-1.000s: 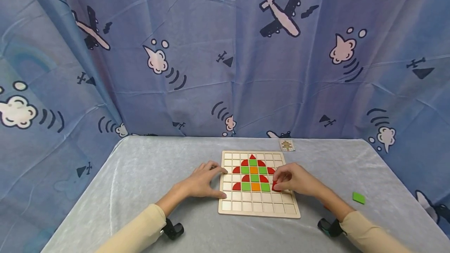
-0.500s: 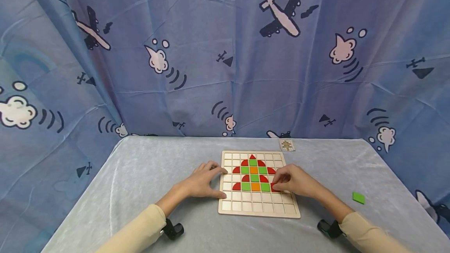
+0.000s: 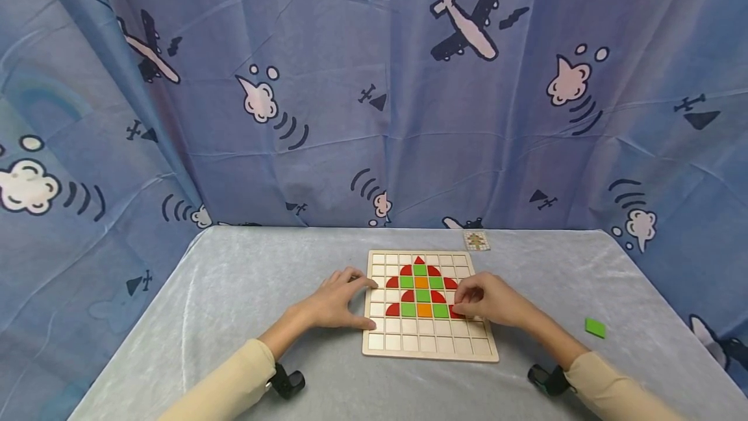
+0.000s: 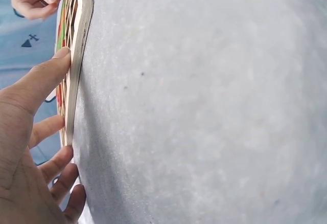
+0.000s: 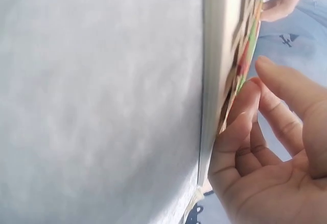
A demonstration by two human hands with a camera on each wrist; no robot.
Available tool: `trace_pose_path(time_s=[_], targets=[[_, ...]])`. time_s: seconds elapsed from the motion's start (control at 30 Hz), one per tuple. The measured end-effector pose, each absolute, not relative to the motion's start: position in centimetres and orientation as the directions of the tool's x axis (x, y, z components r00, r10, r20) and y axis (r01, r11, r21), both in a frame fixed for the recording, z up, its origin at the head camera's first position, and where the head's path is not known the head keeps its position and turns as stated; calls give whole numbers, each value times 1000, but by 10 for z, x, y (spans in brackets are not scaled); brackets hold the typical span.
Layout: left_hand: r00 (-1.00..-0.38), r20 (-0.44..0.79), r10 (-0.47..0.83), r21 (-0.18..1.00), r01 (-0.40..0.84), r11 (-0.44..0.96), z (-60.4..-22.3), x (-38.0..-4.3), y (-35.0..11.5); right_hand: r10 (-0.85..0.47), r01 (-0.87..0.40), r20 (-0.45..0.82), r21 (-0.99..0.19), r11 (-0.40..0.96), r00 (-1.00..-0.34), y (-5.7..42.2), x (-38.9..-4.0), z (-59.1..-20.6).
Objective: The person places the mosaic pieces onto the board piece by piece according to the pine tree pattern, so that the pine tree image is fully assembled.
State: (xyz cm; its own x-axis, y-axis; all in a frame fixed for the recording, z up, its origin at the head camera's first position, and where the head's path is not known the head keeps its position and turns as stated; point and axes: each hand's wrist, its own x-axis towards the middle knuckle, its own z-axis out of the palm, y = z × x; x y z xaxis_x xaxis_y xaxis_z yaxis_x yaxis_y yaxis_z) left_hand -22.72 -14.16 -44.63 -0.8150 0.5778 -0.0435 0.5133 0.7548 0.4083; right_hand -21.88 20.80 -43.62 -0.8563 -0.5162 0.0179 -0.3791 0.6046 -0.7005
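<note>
A wooden grid board lies on the table, with red, green and orange tiles set into its squares in a tree shape. My left hand rests spread at the board's left edge, thumb and fingertips touching the rim. At the right end of the lowest filled row, my right hand pinches a red tile down in its square; the fingers cover part of it. In the right wrist view the curled fingers of that hand are close over the board's edge.
One loose green tile lies on the grey cloth to the right of the board. A small card with a tree pattern lies behind the board's far right corner. A blue patterned curtain hangs behind the table.
My right hand has lowered the red tile from a tilted position to flat in its square at the row's right end. The left hand has stayed at the board's left edge.
</note>
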Motion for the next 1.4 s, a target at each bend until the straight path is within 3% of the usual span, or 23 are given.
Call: trace_pose_path(time_s=[0.43, 0.83, 1.17, 1.4], targets=[[-810, -33, 586, 416, 522, 745, -446, -227, -143, -451, -346, 59, -730, 589, -891, 259, -211, -428], [-811, -39, 584, 412, 519, 749, -446, -227, -143, -284, -118, -118, -711, 693, -952, 325, -187, -423], [-816, -40, 577, 423, 509, 750, -445, -227, -144, -275, -142, -82, -696, 703, -958, 367, -176, -421], [-816, -47, 577, 430, 505, 749, -444, -227, -144, -221, -80, -134, -659, 748, -966, 392, -173, -423]])
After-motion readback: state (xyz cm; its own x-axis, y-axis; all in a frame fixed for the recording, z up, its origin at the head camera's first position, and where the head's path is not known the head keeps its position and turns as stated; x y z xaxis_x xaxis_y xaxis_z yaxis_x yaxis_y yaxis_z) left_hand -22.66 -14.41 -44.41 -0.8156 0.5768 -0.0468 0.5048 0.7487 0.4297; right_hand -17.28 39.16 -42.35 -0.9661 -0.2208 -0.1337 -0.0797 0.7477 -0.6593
